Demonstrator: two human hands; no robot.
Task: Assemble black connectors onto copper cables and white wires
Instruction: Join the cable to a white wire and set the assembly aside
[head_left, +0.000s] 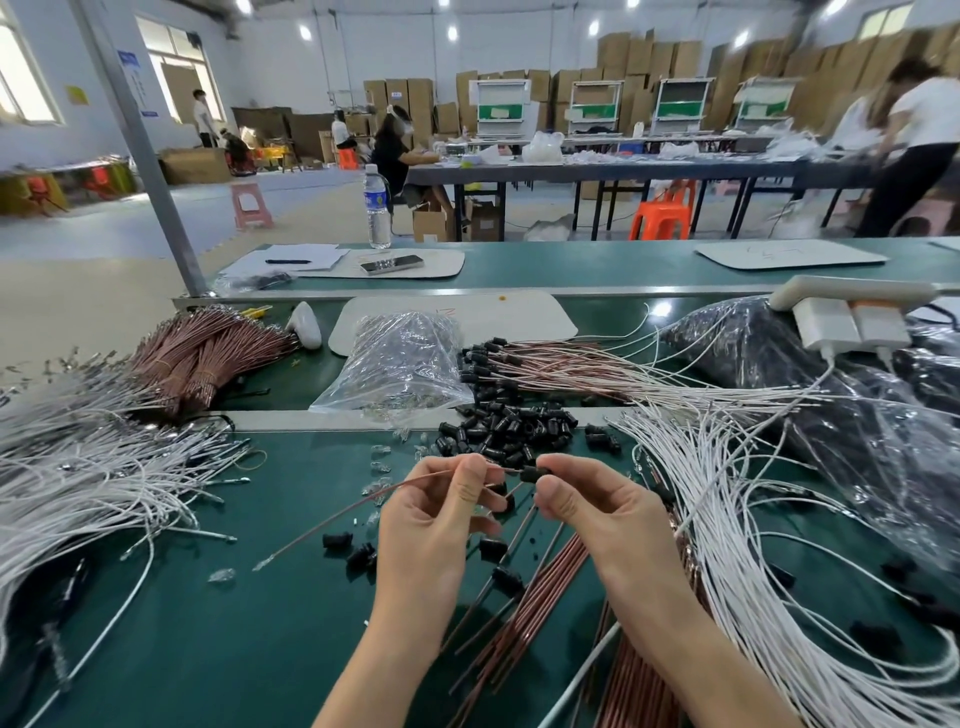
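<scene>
The bare left hand (431, 525) and bare right hand (597, 514) each run into an uncovered forearm, the left forearm (384, 660) and the right forearm (691, 649), bare right down to the lower edge of the view. The fingers are slender, and the right thumbnail (557, 491) is short, rounded and plain.

Factory assembly hall, long green-topped workbenches (597, 262), heaps of white wires (93, 467) and copper cables (208, 358), stacked cardboard boxes (644, 62) along back wall, workers (392, 150) at far tables (623, 170).
</scene>
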